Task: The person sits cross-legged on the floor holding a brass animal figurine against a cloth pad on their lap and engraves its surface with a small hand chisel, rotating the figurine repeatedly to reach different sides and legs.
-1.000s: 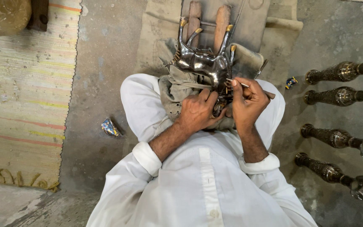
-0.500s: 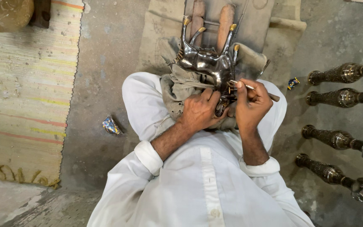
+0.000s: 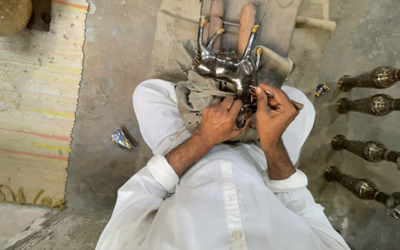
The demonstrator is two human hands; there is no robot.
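1. Your left hand (image 3: 219, 121) is closed around the lower end of the metal animal figure (image 3: 225, 69), pressing it into the grey cloth (image 3: 195, 95) on your lap.
2. Your right hand (image 3: 271, 113) pinches a thin tool (image 3: 274, 96), tip touching the figure.
3. The figure lies legs-up, above your knees.
4. Four ornate metal stems (image 3: 371, 150) lie on the floor to your right.

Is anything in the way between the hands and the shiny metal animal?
Nothing visible. The left hand rests right on the shiny silver metal animal figure with gold-tipped legs, over the crumpled grey-brown cloth. The right hand holds a thin stick-like tool against it.
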